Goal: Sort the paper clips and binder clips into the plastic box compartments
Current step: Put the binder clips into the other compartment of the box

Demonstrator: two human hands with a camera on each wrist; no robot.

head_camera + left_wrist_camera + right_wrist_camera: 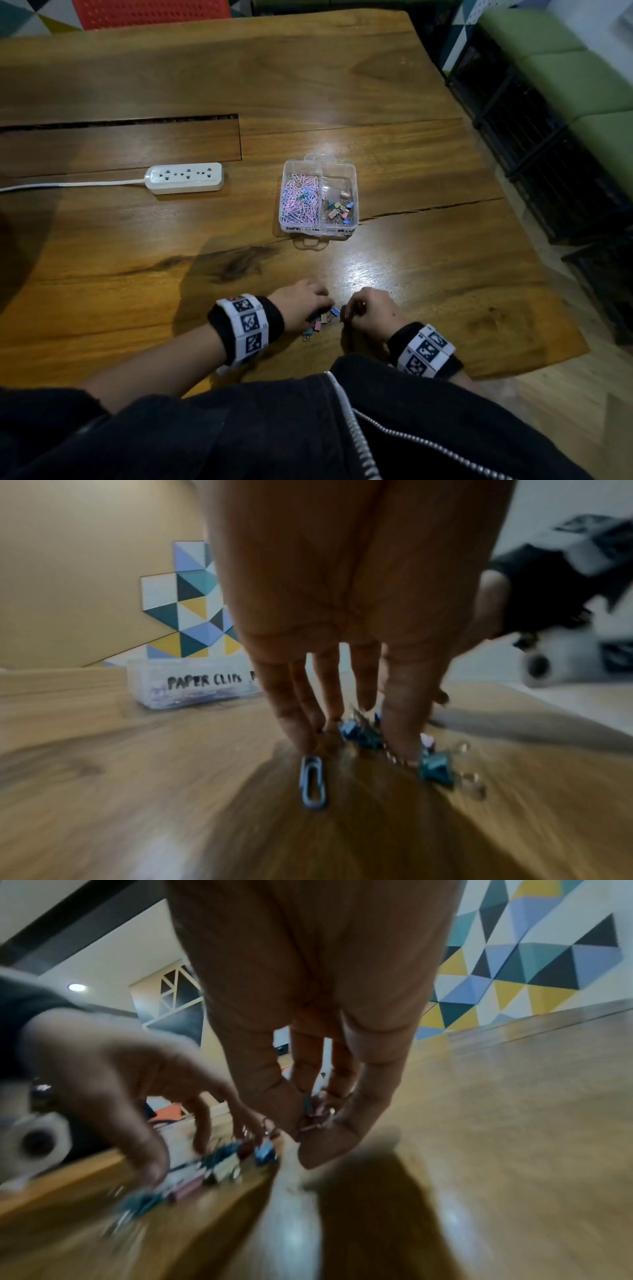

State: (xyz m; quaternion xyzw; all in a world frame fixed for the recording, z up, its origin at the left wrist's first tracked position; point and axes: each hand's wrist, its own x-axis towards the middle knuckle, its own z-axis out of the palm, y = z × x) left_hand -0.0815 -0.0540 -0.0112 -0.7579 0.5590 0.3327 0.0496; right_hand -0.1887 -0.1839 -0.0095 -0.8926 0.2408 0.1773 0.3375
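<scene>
Right hand (308, 1047) grip clamped on small binder clips (316, 1112), left hand (346, 647) fingers extended onto loose binder clips (320, 322) between both hands on worktop (428, 274), plastic box (318, 197) beyond

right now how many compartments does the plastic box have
2. In the plastic box, the left compartment holds paper clips and the right compartment holds binder clips.
</scene>
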